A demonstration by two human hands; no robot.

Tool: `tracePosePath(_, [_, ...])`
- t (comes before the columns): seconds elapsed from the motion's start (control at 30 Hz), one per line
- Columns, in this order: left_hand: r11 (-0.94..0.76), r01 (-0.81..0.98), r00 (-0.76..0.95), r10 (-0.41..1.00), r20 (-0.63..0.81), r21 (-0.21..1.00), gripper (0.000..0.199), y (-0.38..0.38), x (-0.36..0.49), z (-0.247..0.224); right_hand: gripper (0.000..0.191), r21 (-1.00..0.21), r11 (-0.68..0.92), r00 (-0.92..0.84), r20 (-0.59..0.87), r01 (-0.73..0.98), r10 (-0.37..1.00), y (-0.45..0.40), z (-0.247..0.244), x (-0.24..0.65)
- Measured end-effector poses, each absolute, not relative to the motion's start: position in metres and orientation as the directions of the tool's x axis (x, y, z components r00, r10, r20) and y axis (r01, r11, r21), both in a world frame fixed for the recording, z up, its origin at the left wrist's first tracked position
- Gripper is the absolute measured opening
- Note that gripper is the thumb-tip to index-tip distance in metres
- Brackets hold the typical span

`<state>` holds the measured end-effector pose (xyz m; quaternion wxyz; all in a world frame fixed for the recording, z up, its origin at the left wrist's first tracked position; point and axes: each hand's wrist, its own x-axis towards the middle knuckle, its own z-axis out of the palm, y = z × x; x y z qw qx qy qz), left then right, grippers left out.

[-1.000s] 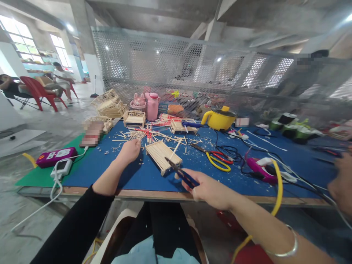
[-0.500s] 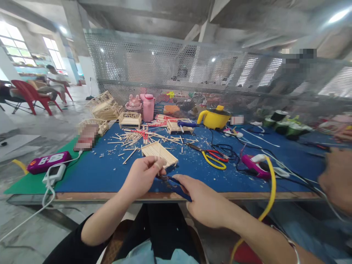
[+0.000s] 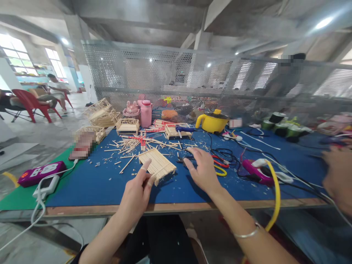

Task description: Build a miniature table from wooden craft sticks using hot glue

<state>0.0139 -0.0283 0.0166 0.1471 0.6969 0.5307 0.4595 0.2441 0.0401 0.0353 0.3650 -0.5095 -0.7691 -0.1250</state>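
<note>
My left hand [image 3: 140, 187] is at the near left corner of a small slatted wooden piece [image 3: 158, 164], with thumb and fingers closed on a thin stick by its near edge. My right hand [image 3: 202, 168] is raised over the mat with thumb and fingers apart and nothing between them. Behind its fingertips lie pliers with red handles [image 3: 220, 160] and a tool with a yellow handle [image 3: 221, 171], partly covered by the hand. Loose sticks [image 3: 128, 145] are scattered behind the slatted piece.
Small wooden beds [image 3: 128, 126], a pink bottle [image 3: 146, 114], a yellow pot [image 3: 213, 122] and a blue glue gun [image 3: 185, 129] stand at the back. Cables and a purple power strip [image 3: 257, 171] lie right, near another person's blurred hand [image 3: 337, 178].
The blue-handled tool has left my right hand, which has moved forward and opened near the other tools. My left hand has shifted slightly left and lower, beside the slatted piece.
</note>
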Motion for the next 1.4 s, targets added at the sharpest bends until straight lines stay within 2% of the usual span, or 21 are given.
tracePosePath(0.07, [-0.424,0.634,0.055,0.859,0.509,0.647,0.047,-0.030,0.015,0.015,0.030,-0.078,0.692,-0.416,0.750,0.717,0.515,0.029,0.034,0.237])
tracePosePath(0.13, [-0.456,0.665,0.099,0.839,0.536,0.591,0.045,-0.030,0.018,0.013,0.026,0.020,0.799,-0.545,0.741,0.601,0.392,0.019,0.032,0.231])
tracePosePath(0.2, [-0.488,0.687,0.142,0.817,0.559,0.538,0.044,-0.028,0.023,0.011,0.023,0.063,0.814,-0.572,0.742,0.577,0.348,0.016,0.029,0.228])
tracePosePath(0.33, [-0.477,0.730,0.144,0.808,0.571,0.490,0.043,-0.026,0.031,0.012,0.017,0.053,0.778,-0.522,0.769,0.626,0.368,0.024,0.026,0.225])
tracePosePath(0.47, [-0.382,0.791,0.011,0.790,0.613,0.479,0.045,-0.027,0.031,0.012,0.017,-0.020,0.756,-0.478,0.764,0.655,0.434,0.031,0.024,0.221])
tracePosePath(0.63, [-0.387,0.758,-0.023,0.789,0.614,0.525,0.023,-0.028,0.027,0.003,0.021,-0.091,0.755,-0.475,0.727,0.649,0.496,0.035,0.016,0.216])
tracePosePath(0.77, [-0.391,0.705,-0.060,0.799,0.599,0.592,0.017,-0.026,0.029,-0.001,0.020,-0.137,0.770,-0.480,0.710,0.623,0.515,0.036,0.014,0.213])
tracePosePath(0.83, [-0.380,0.699,-0.076,0.802,0.592,0.605,0.017,-0.025,0.030,-0.001,0.026,-0.229,0.763,-0.414,0.728,0.604,0.546,0.035,0.013,0.215])
tracePosePath(0.93, [-0.376,0.709,-0.077,0.799,0.596,0.596,0.019,-0.024,0.031,0.001,0.047,-0.459,0.664,-0.222,0.698,0.590,0.680,0.033,0.011,0.219])
tracePosePath(1.0, [-0.380,0.719,-0.069,0.794,0.604,0.582,0.022,-0.023,0.031,0.002,0.046,-0.606,0.575,-0.146,0.608,0.549,0.780,0.033,0.010,0.220])
tracePosePath(1.07, [-0.380,0.728,-0.056,0.797,0.601,0.571,0.024,-0.023,0.032,0.002,0.034,-0.678,0.528,-0.145,0.538,0.511,0.831,0.034,0.010,0.221])
tracePosePath(1.17, [-0.369,0.752,-0.032,0.807,0.589,0.546,0.027,-0.024,0.033,0.002,0.018,-0.667,0.543,-0.174,0.538,0.511,0.825,0.034,0.012,0.219])
tracePosePath(1.3, [-0.343,0.796,-0.008,0.818,0.575,0.499,0.029,-0.026,0.033,0.002,0.015,-0.622,0.601,-0.211,0.586,0.502,0.782,0.035,0.014,0.218])
tracePosePath(1.4, [-0.307,0.791,-0.022,0.850,0.526,0.529,0.034,-0.030,0.031,0.002,0.014,-0.606,0.618,-0.221,0.600,0.501,0.769,0.036,0.013,0.219])
